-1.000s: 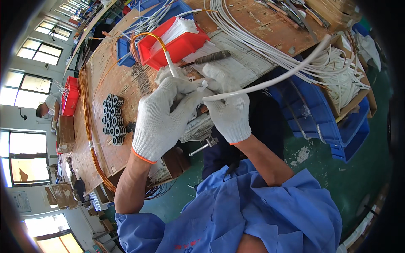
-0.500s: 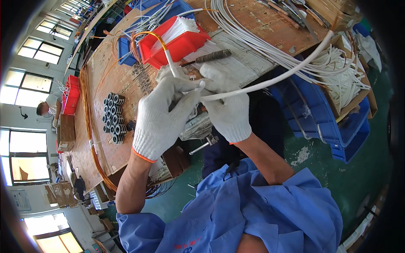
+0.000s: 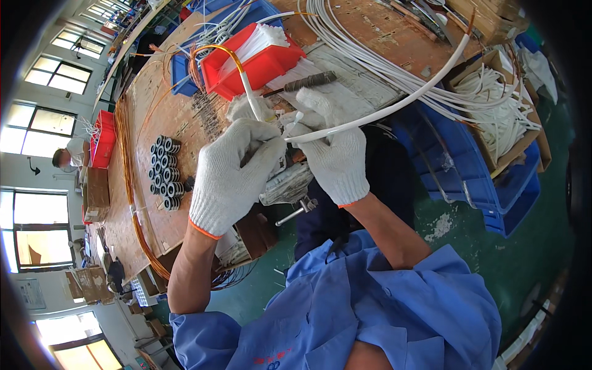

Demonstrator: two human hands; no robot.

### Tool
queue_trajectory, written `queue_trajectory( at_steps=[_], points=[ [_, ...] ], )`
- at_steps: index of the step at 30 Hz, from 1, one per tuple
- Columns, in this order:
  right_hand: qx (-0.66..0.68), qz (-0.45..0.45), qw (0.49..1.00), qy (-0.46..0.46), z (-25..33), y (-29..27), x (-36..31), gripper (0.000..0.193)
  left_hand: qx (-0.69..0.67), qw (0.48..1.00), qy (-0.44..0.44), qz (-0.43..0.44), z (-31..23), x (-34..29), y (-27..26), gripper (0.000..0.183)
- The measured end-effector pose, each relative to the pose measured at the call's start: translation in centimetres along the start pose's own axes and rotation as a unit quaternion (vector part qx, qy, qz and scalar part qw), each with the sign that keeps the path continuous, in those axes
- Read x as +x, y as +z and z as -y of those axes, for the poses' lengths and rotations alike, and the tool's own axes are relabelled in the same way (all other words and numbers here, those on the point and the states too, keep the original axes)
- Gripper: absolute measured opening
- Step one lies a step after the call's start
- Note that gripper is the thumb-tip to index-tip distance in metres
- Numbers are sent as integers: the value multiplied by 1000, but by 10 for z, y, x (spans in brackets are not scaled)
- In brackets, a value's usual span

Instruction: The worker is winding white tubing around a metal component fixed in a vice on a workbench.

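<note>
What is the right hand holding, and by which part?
The right hand holds the thick white tube near its left end, close to the left hand.

Dark ringed cylinders [image 3: 164,173] cluster on the table [image 3: 370,34], hand tools [image 3: 409,13] (some brown-handled) lie near its far edge, a blue crate [image 3: 472,176] sits at right, and windows [image 3: 41,209] line the left wall [image 3: 52,177].

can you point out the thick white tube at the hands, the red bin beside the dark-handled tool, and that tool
thick white tube [image 3: 401,103]: head view, middle of its curved length
red bin [image 3: 271,65]: head view, its near side wall
dark-handled tool [image 3: 310,82]: head view, its handle
</note>
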State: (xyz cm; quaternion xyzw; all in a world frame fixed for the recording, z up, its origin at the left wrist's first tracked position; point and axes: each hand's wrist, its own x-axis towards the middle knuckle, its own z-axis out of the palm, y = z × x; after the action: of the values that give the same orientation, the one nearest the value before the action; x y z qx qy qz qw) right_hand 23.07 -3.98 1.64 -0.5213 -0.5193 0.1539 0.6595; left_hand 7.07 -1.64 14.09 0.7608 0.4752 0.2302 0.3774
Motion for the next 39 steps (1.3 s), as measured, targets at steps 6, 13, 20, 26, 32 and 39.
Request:
queue_trajectory(
  at_steps=[6, 13, 20, 26, 32, 39],
  points=[
    [37, 7, 999, 23, 6, -1, -4, 31, 9, 999, 31, 4, 2, 7, 5, 18],
    [6, -17, 1000, -22, 2, -2, -2, 28, 65, 997, 34, 4, 4, 4, 0, 18],
    [-4, 11, 999, -44, 3, -2, -5, 39, 41, 999, -12, -16, -5, 4, 5, 22],
    [23, -30, 988, -150, 3, 1, -3, 57, 90, 994, 53, 21, -12, 20, 8, 26],
    [-124, 48, 984, -120, 6, -24, 1, 18, 155, 980, 124, 35, -10, 31, 2, 17],
    [-161, 44, 983, 79, -56, -41, -14, 15, 253, 958, 109, 80, -2, 35, -10, 23]
  ],
)
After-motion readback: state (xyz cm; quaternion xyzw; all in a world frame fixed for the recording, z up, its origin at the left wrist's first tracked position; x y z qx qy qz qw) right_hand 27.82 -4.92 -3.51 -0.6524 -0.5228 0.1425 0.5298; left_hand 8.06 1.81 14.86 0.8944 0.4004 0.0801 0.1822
